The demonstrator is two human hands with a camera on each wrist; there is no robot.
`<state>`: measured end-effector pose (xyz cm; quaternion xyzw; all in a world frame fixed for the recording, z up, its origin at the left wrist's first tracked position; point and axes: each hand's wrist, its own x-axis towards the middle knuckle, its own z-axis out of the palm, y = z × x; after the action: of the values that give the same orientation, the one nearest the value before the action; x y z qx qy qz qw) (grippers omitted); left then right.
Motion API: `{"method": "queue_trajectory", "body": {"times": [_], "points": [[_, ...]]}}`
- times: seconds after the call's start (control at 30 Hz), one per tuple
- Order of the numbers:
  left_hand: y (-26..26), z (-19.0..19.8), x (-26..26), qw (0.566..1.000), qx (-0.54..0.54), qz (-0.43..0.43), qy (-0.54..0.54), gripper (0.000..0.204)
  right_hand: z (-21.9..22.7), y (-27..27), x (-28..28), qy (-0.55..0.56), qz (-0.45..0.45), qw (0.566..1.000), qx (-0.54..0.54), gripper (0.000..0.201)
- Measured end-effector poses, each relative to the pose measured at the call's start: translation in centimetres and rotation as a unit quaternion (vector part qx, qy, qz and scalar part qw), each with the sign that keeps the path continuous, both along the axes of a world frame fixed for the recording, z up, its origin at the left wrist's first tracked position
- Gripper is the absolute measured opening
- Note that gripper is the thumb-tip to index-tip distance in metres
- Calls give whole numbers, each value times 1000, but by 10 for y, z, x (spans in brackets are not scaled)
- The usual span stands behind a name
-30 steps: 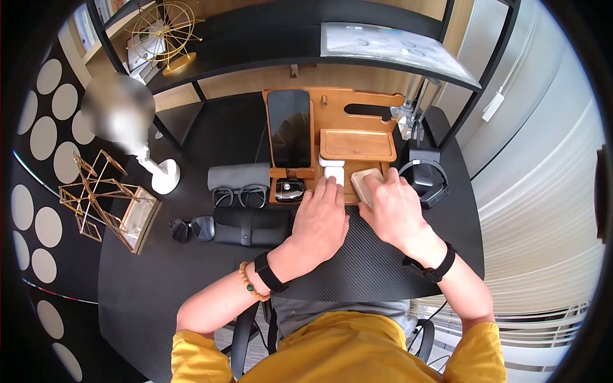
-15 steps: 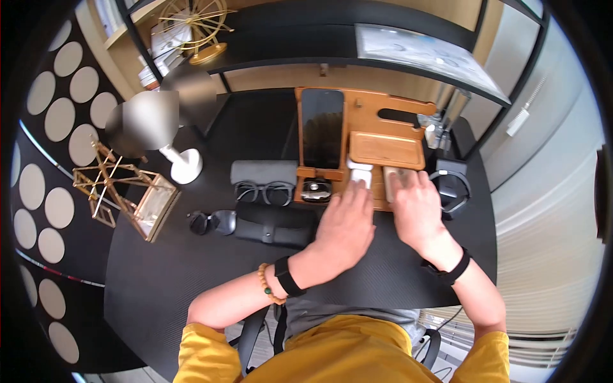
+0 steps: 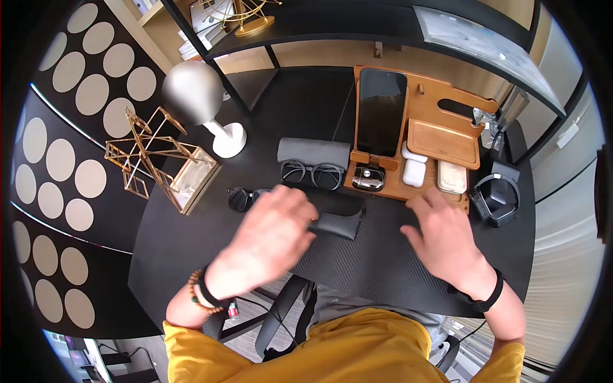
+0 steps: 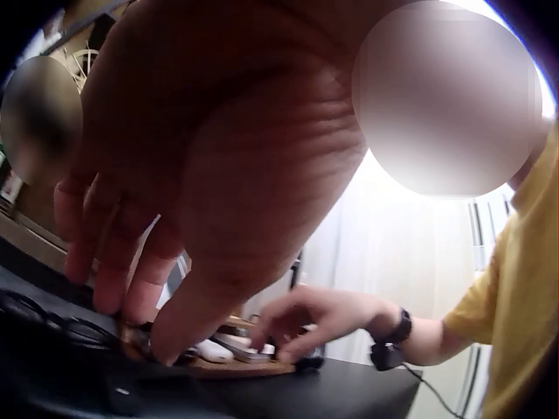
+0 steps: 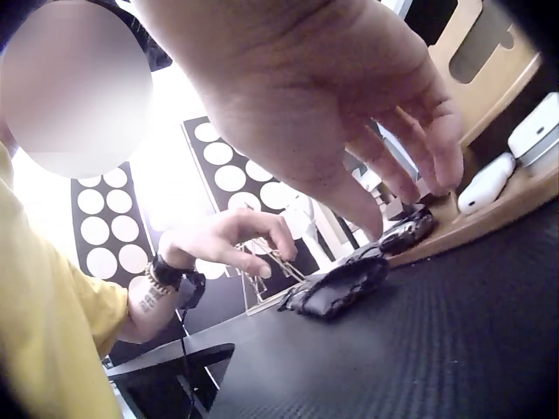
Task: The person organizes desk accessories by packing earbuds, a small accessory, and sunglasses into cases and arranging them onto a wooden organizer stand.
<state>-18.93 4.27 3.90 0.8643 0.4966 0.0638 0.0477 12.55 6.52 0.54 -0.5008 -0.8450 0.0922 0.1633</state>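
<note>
My left hand (image 3: 271, 233) hovers over the black glasses case (image 3: 341, 220) and beside the sunglasses (image 3: 241, 199), partly covering both in the head view. Its fingers are loosely bent and hold nothing. My right hand (image 3: 444, 246) is held over the desk just in front of the wooden stand (image 3: 408, 182), thumb apart from the fingers, nothing in its grasp. On the stand's base lie a white earbud case (image 3: 414, 172), a pale rectangular block (image 3: 452, 177) and a small black-and-silver item (image 3: 369, 178). A dark phone (image 3: 381, 112) leans upright at the stand's left.
Eyeglasses (image 3: 313, 174) lie before a grey case (image 3: 313, 152). To the left stand a white lamp (image 3: 228, 140) and a gold wire ornament (image 3: 143, 153). A black banded device (image 3: 497, 196) sits right of the stand. A black shelf (image 3: 332, 32) spans the back.
Both hands have drawn back from the white case and pale block, which stay on the stand. The left hand has moved left over the glasses case. The head view has turned left.
</note>
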Motion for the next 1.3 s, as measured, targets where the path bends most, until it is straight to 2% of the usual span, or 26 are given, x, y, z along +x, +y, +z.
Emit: {"method": "queue_trajectory", "body": {"times": [0.03, 0.1, 0.27, 0.37, 0.43, 0.5, 0.67, 0.8, 0.9, 1.0, 1.03, 1.1, 1.13, 1.2, 1.23, 1.3], "points": [[4, 3, -17, 1000, 16, 21, -3, 36, 1, -1, -4, 9, 39, 999, -34, 30], [10, 7, -47, 998, 9, 62, 26, 39, -2, 0, -11, 9, 69, 997, -21, 32], [12, 16, -79, 993, -34, 113, 18, 47, -4, 5, -47, 29, 147, 989, -20, 34], [16, 12, -72, 993, -56, 101, -33, 51, -15, 13, -69, 37, 180, 983, -4, 34], [25, -3, -61, 998, -44, 12, -48, 56, -27, 21, -83, 20, 192, 981, 8, 34], [29, -16, -44, 998, -18, -33, -44, 59, -37, 28, -93, 0, 199, 979, 34, 36], [43, -48, -29, 995, 70, -64, 6, 49, -46, 35, -100, -28, 179, 980, 87, 31], [39, -49, -28, 992, 94, -77, 36, 43, -45, 32, -93, -39, 183, 978, 91, 25], [28, -42, -23, 991, 85, -102, -1, 38, -28, 22, -83, -60, 192, 976, 85, 23], [15, -42, -9, 985, 57, -112, -117, 27, -21, 11, -74, -6, 203, 974, 102, 20], [11, -46, -3, 985, 56, -112, -118, 27, -22, 7, -71, 28, 199, 975, 94, 17], [4, -52, 7, 968, 10, -94, -232, 22, -24, 2, -65, 63, 197, 975, 86, 15], [0, -49, 12, 958, -28, -84, -272, 16, -26, 1, -59, 91, 196, 976, 38, 14], [-9, -50, 17, 941, -76, -58, -324, 22, -25, 4, -50, 152, 191, 969, -48, 13], [-12, -50, 19, 930, -97, -41, -351, 24, -22, 5, -46, 153, 199, 967, -48, 13], [-13, -57, 17, 921, -99, -33, -375, 27, -17, 7, -40, 210, 163, 956, -126, 15]]}}
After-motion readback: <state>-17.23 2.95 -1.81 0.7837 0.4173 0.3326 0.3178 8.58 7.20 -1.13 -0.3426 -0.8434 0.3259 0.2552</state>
